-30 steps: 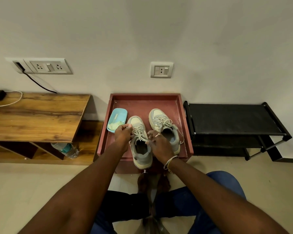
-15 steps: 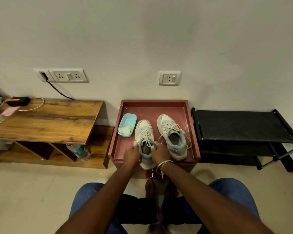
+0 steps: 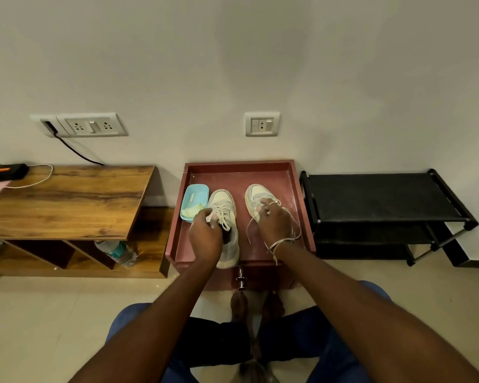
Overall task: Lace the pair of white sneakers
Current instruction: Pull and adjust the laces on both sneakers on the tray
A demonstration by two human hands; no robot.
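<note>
Carrier: red-brown square tray with a raised rim [image 3: 239, 165], set against the wall.
Shoe one: white low-top left sneaker [image 3: 222, 197], left of the tray's middle, toe toward the far edge, heel at the near edge.
Shoe two: white low-top right sneaker [image 3: 256, 192], nearer the right edge and apart from the first, toe toward the far edge.
Cord one: the white left lace [image 3: 224, 215] crosses the eyelets in orderly rows.
Cord two: the white right lace [image 3: 249, 229] hangs in slack loops off both sides of the shoe onto the tray floor.
Left hand [image 3: 205, 234]: over the left sneaker's opening, fingers [image 3: 205, 214] curled and pinching the left lace near the top eyelets.
Right hand [image 3: 274, 225]: over the right sneaker's tongue, fingers curled into the right lace; which strand they hold cannot be made out.
Bystander: pale blue oblong plastic tub [image 3: 195, 201], just beside the left sneaker, toward the left edge.
Stage, as judged: left sneaker close to finished; right sneaker needs its slack taken up.
Risk one: a pull on the slack loops could drag an end back out of an eyelet, since neither shoe is pinned down.
Risk two: one loop lies near the right wrist's bangles and thread — a snag there could jerk the shoe sideways.
Risk three: working both shoes at once splits attention, so a crossing may be skipped or uneven.
Risk four: a nudged left sneaker would push the tub toward the rim.
</note>
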